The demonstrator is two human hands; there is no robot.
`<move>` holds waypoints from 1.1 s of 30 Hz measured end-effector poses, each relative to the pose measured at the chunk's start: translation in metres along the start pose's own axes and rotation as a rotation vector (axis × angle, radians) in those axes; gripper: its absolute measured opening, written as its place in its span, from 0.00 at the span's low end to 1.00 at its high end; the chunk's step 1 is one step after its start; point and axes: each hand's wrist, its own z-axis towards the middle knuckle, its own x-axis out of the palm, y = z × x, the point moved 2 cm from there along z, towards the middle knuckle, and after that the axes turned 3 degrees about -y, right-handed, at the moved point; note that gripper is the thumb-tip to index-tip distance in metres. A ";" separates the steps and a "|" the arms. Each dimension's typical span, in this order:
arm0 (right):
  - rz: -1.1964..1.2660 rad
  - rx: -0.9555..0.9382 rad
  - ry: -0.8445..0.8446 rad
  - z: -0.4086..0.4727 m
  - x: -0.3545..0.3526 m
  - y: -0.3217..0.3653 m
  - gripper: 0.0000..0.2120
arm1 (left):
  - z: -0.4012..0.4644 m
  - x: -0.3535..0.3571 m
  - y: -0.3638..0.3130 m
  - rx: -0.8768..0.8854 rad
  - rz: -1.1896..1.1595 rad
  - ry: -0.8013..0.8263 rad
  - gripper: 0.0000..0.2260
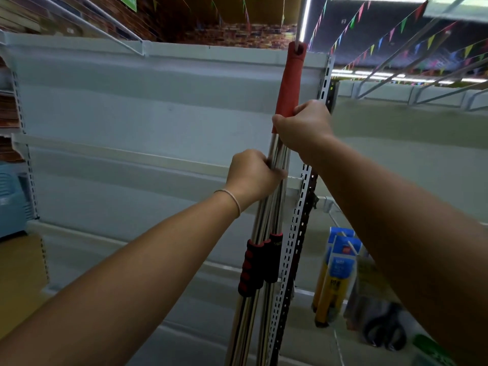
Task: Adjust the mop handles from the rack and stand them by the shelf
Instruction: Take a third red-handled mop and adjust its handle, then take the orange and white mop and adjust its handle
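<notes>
Mop handles (266,207), a bundle of chrome poles, are standing nearly upright against the perforated shelf upright (297,228) at the end of a pale shelf unit (132,101). One pole is carrying a long red grip sleeve (289,83) at the top; two others are wearing black-and-red foam grips (253,265) lower down. The left hand (250,178) is wrapping its fingers around the chrome shafts, a thin bracelet (232,199) sitting on its wrist. The right hand (303,125) is clenching the base of the red sleeve just above. Blue-and-yellow packaged items (335,273) are hanging to the right.
</notes>
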 end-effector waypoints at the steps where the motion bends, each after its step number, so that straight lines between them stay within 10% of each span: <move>1: -0.011 0.005 -0.003 -0.001 0.000 0.001 0.11 | -0.002 -0.001 -0.001 0.011 0.024 0.000 0.20; 8: -0.068 0.031 -0.059 -0.020 -0.005 0.004 0.16 | -0.031 0.002 0.017 0.076 0.030 0.160 0.04; 17: -0.230 0.061 0.019 -0.073 -0.028 -0.022 0.18 | -0.068 -0.015 0.033 0.128 -0.002 0.174 0.15; 33: -0.533 -0.236 -0.103 -0.152 -0.253 -0.039 0.18 | -0.159 0.003 -0.138 0.376 -0.077 0.090 0.17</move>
